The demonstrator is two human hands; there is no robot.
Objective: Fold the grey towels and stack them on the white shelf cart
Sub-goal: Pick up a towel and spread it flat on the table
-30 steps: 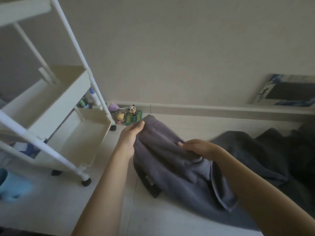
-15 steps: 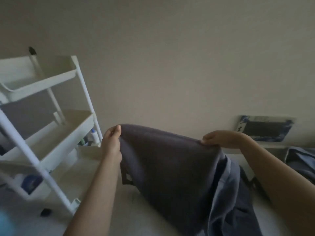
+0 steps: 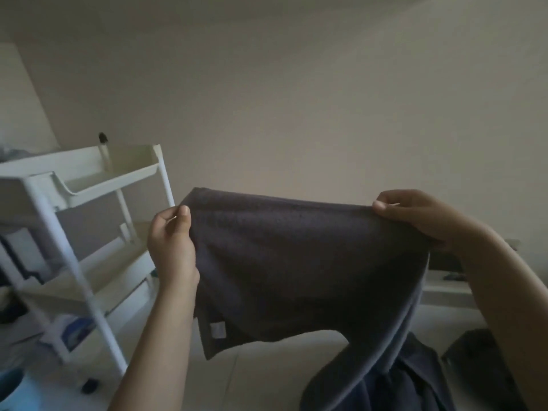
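Overhead, left hand (image 3: pixel 172 247) and right hand (image 3: pixel 421 218) pinch grey towel (image 3: pixel 296 262) — cart (image 3: pixel 89 185) alongside.

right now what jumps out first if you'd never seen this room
A dark grey towel fills the middle of the view, held up and spread by its top edge: the left hand pinches one corner, the right hand the other. To the left stands the white shelf cart, its tiers showing no towels. More grey cloth lies heaped on the floor at lower right.
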